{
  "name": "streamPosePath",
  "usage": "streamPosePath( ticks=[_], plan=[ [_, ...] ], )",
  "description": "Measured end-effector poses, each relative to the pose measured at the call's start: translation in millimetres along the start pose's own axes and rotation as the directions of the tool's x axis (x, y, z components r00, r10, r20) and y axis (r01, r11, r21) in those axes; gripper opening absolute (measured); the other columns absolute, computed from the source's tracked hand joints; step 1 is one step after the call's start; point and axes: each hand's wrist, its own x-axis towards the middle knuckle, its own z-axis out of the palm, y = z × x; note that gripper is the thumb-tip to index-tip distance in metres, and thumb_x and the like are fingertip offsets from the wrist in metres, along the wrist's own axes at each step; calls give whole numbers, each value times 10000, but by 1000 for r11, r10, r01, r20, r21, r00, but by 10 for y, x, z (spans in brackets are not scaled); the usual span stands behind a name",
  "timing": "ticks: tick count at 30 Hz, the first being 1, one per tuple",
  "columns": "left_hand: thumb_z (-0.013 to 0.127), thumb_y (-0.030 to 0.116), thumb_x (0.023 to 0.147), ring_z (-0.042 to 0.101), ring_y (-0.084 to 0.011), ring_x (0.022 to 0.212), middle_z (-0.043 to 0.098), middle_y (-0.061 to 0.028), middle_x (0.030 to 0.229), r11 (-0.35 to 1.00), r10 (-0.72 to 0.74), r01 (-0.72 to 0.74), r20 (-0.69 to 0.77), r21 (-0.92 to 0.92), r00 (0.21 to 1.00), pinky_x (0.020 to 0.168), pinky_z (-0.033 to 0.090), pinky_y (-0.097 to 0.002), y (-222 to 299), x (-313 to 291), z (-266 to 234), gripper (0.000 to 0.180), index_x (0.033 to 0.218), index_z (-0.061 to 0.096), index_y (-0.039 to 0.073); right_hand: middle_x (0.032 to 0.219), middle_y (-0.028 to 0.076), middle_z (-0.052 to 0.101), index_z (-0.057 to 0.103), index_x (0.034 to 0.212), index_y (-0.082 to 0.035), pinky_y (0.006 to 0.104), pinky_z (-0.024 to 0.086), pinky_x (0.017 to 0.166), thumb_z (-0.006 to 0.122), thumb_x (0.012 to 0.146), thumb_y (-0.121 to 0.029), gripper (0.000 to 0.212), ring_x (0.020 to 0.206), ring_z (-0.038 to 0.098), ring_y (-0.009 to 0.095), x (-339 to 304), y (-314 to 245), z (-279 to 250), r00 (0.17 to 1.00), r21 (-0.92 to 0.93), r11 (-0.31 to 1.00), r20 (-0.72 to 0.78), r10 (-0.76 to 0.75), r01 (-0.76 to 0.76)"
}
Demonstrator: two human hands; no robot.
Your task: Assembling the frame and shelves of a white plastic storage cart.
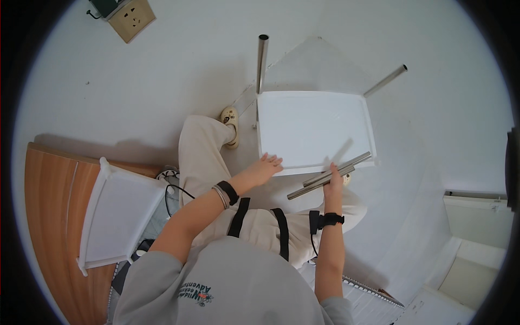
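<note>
A white rectangular shelf tray [314,127] with a raised rim lies in front of me. Silver metal tubes rise from its far corners, one at the far left [262,62] and one at the far right [385,80]. My left hand [264,170] rests at the tray's near left corner, fingers stretched out over the rim and holding nothing. Closed around two loose metal tubes [314,187] is my right hand [334,181], near the tray's front right corner. The upper tube's end overlaps the tray's near edge.
To my left, a second white shelf tray [122,216] leans by a wooden panel [51,200]. A wall socket [132,20] is at the upper left. White cabinet doors [479,219] stand at the right. My foot in a beige clog [230,127] is beside the tray.
</note>
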Motion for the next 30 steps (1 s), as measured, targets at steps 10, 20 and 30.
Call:
streamPosePath(
  ticks=[10, 20, 30],
  plan=[
    [472, -111, 644, 220, -295, 1250, 322, -69, 1321, 990, -124, 128, -68, 62, 990, 1013, 183, -482, -295, -83, -413, 531, 1126, 470, 110, 825, 65, 479, 459, 918, -57, 313, 449, 725, 564, 791, -94, 168, 766, 493, 178, -160, 169, -71, 999, 136, 991, 48, -22, 15],
    [451, -130, 631, 267, -290, 1228, 331, -99, 1310, 992, -127, 122, -177, -39, 976, 1012, 220, -433, -405, -174, -197, 510, 1100, 472, 70, 861, 24, 474, 482, 892, -80, 305, 394, 757, 576, 791, -105, 140, 838, 467, 143, 22, -41, 119, 997, 223, 975, 80, -7, -11],
    [465, -129, 626, 271, -287, 1228, 335, -99, 1308, 997, -55, 51, -55, -57, 997, 1017, 212, -433, -582, -136, -291, 521, 1102, 466, 81, 902, 97, 493, 437, 980, -28, 374, 411, 832, 540, 816, -131, 220, 883, 487, 218, -32, 65, -102, 995, 254, 963, 58, 76, -88]
  ],
)
